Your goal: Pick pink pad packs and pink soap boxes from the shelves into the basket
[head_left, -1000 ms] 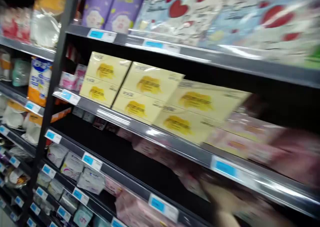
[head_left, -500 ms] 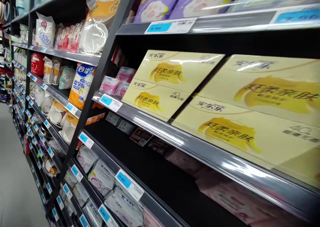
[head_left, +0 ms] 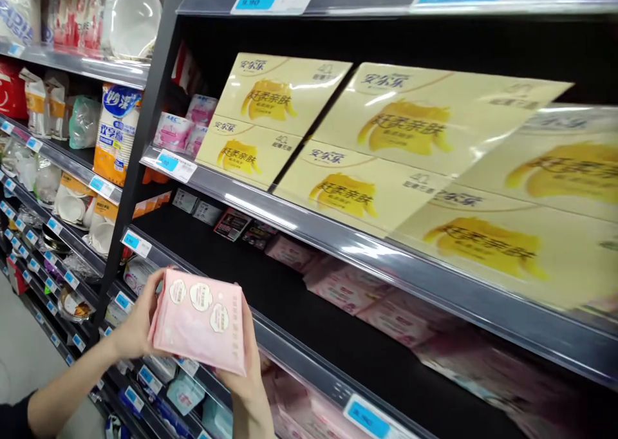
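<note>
Between my two hands is a pink package (head_left: 200,320) with white round labels, tilted in front of the shelf edge. My left hand (head_left: 142,317) grips its left end, with the bare forearm and a dark sleeve at the lower left. On the right end, my right hand (head_left: 248,349) holds the package, its fingers along the side and partly hidden. Behind the package runs a black shelf (head_left: 232,271) with several pink packs (head_left: 338,288) at its back.
Yellow boxes (head_left: 376,123) stand two high on the shelf above, beside small pink packs (head_left: 174,132). Price tags (head_left: 369,416) line the shelf edges. At the left, another rack holds an orange and white pack (head_left: 116,133) and bowls (head_left: 135,17). Grey floor (head_left: 24,336) shows at lower left.
Both hands have come into view holding the pink package; neither was visible before. The view has shifted, so the yellow boxes sit further left and more of them show.
</note>
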